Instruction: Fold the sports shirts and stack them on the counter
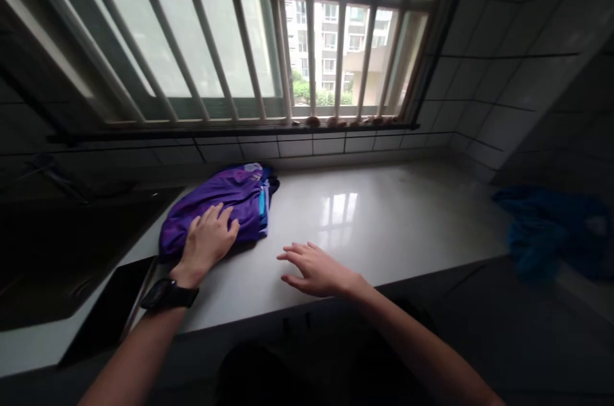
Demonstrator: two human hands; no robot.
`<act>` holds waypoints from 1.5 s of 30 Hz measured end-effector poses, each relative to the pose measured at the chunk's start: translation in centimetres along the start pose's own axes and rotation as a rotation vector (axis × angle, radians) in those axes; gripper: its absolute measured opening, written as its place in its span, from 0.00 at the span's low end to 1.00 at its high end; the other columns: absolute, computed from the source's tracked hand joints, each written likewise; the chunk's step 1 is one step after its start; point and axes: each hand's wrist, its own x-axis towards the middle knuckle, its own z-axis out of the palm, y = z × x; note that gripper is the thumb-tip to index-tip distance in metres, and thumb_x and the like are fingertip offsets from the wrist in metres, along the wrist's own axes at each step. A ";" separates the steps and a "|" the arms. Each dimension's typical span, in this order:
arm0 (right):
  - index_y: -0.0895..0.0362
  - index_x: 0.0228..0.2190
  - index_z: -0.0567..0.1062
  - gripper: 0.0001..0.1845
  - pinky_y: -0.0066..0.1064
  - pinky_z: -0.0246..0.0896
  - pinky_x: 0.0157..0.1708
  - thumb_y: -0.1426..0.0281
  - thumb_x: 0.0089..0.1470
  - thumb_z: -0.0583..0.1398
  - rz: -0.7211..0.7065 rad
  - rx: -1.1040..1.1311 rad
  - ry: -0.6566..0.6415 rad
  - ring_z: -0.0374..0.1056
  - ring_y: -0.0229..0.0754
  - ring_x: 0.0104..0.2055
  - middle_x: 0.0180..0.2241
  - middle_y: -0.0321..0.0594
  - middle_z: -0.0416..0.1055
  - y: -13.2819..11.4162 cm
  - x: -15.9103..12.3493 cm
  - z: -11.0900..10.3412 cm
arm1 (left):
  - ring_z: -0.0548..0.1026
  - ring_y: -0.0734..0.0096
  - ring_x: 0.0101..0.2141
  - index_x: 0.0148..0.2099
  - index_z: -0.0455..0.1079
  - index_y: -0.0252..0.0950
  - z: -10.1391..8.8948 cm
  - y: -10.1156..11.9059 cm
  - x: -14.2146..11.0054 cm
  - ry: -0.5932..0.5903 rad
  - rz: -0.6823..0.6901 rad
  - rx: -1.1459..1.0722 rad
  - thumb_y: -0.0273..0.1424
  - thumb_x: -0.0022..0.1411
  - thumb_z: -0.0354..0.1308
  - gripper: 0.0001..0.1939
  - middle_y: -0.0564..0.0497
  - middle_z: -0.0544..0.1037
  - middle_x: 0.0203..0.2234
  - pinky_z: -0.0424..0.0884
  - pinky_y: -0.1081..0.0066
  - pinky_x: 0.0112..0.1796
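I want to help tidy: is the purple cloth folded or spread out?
Folded: the purple cloth lies in a compact, layered bundle under the left hand.

A black wristwatch point(169, 295) on a wide strap sits just behind the left hand point(207, 243) (its face is hidden), both forearms are bare, and dark clothing point(259, 377) shows below the right hand point(316, 270).

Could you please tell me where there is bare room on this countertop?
The widest bare patch of white countertop lies between the right hand and the blue cloth, back to the tiled wall. It is crowded at the left, where the left hand presses on the purple garment.
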 end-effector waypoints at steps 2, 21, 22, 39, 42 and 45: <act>0.52 0.53 0.74 0.17 0.43 0.64 0.58 0.65 0.64 0.58 0.086 0.051 0.131 0.70 0.48 0.56 0.53 0.46 0.74 1.2 -4.4 -0.3 | 0.55 0.44 0.69 0.70 0.61 0.31 0.3 1.0 1.5 -0.043 -0.003 -0.057 0.41 0.70 0.41 0.33 0.34 0.58 0.70 0.52 0.43 0.65; 0.50 0.45 0.70 0.12 0.47 0.60 0.63 0.69 0.60 0.54 0.276 0.221 0.681 0.71 0.46 0.50 0.44 0.43 0.74 3.2 -9.7 0.0 | 0.78 0.43 0.41 0.38 0.69 0.49 0.8 11.2 -8.7 -0.004 -0.162 -0.507 0.56 0.55 0.43 0.22 0.46 0.80 0.37 0.71 0.49 0.46; 0.50 0.46 0.69 0.12 0.45 0.65 0.59 0.69 0.60 0.54 0.316 0.245 0.756 0.72 0.46 0.49 0.44 0.43 0.73 4.1 -10.7 -1.1 | 0.77 0.43 0.39 0.35 0.67 0.50 1.4 11.6 -10.1 0.023 -0.165 -0.582 0.57 0.53 0.44 0.21 0.48 0.78 0.33 0.71 0.48 0.44; 0.61 0.56 0.73 0.25 0.44 0.65 0.48 0.68 0.57 0.63 1.536 -0.619 0.720 0.72 0.57 0.50 0.49 0.63 0.72 25.8 -36.6 -28.8 | 0.76 0.42 0.43 0.42 0.65 0.41 3.0 12.1 -11.8 -0.036 0.008 -0.487 0.55 0.53 0.48 0.25 0.42 0.76 0.35 0.69 0.49 0.45; 0.57 0.53 0.78 0.20 0.42 0.66 0.46 0.70 0.61 0.60 1.518 -0.641 0.751 0.72 0.55 0.51 0.50 0.59 0.74 26.3 -36.8 -31.0 | 0.76 0.42 0.43 0.42 0.64 0.41 3.0 12.2 -11.9 -0.030 0.005 -0.484 0.56 0.54 0.46 0.26 0.42 0.75 0.35 0.68 0.49 0.46; 0.56 0.51 0.81 0.18 0.41 0.64 0.45 0.69 0.61 0.61 1.527 -0.615 0.700 0.71 0.53 0.52 0.50 0.59 0.75 25.7 -36.1 -33.5 | 0.75 0.43 0.42 0.42 0.63 0.41 3.0 12.4 -12.0 -0.025 -0.002 -0.481 0.56 0.54 0.45 0.26 0.42 0.75 0.34 0.68 0.49 0.45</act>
